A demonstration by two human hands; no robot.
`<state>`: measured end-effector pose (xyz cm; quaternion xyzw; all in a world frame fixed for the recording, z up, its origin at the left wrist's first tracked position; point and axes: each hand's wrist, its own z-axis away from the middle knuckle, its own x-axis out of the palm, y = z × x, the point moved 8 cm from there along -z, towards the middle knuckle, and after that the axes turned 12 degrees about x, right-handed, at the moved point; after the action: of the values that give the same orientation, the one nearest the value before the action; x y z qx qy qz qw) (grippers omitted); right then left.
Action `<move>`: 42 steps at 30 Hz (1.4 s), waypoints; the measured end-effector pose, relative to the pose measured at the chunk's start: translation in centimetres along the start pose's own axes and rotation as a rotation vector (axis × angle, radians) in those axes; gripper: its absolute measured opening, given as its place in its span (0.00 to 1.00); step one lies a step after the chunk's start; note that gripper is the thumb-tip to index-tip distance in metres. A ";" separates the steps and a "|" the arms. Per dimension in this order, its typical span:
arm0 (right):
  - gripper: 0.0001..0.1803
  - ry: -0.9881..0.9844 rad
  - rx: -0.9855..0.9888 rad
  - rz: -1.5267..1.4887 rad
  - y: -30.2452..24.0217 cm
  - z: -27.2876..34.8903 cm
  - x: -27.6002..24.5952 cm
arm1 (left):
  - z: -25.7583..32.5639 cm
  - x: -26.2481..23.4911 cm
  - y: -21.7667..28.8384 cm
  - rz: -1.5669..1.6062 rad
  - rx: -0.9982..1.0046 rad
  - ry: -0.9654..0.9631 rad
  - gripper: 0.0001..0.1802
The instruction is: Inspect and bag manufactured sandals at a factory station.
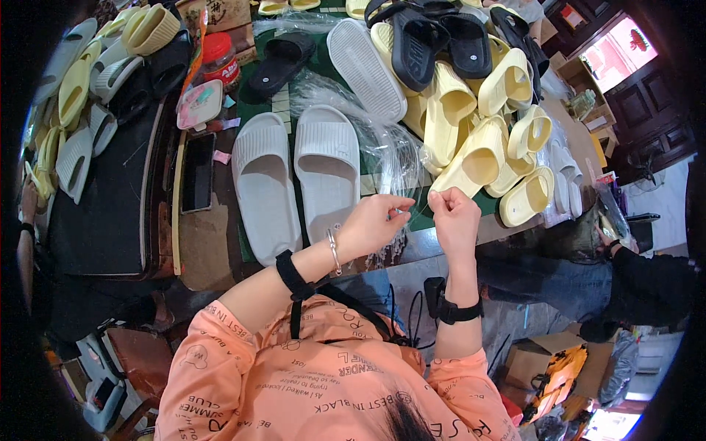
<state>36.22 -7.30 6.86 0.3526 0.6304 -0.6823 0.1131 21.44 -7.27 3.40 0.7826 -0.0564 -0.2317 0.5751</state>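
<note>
Close together over the table's near edge, my two hands are closed in pinches. My right hand (454,214) grips a thin clear strand (421,207) that shows faintly between the hands. My left hand (379,224) has thumb and fingertips pressed together beside it; what they hold is too fine to make out. Behind lies a loose bundle of clear plastic strands (393,151). Left of it, a grey slipper (327,165) lies sole down, its heel partly behind my left hand. Its matching grey slipper (265,184) lies alongside. Beyond my right hand is a pale yellow slipper (471,162).
Pale yellow and black slippers (415,48) are heaped at the back right. A red-lidded jar (218,59) and a phone-like dark slab (198,173) lie left. More slippers (73,158) rest on a black surface at far left. Other people's arms (625,257) show at both sides.
</note>
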 end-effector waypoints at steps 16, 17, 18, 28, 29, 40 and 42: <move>0.11 -0.290 0.187 -0.587 0.5 -0.1 3.5 | -0.1 1.0 -3.7 0.473 -0.226 0.263 0.06; 0.12 -0.381 0.252 -0.696 0.7 0.1 4.5 | 0.0 0.8 -3.7 0.616 -0.238 0.323 0.06; 0.13 -0.472 0.338 -0.802 1.0 0.3 5.6 | 0.0 0.4 -2.9 0.563 -0.165 0.303 0.06; 0.12 -0.681 0.636 -0.964 4.6 -4.0 10.7 | 8.9 0.4 9.4 -0.120 0.485 -0.704 0.07; 0.11 -0.666 0.646 -0.953 5.2 -4.6 11.1 | 10.1 -0.4 10.9 -0.008 0.518 -0.765 0.06; 0.14 -0.726 -0.101 -0.140 -5.3 2.7 9.7 | 11.4 -9.7 9.7 -0.732 0.273 -0.678 0.02; 0.16 -1.050 -0.198 -0.074 -7.6 9.0 12.2 | 9.7 -10.9 8.5 -0.836 0.254 -0.522 0.02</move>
<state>19.77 -10.81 4.82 -0.0710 0.5623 -0.7076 0.4219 9.17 -14.75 12.26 0.7180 0.0921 -0.6213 0.3001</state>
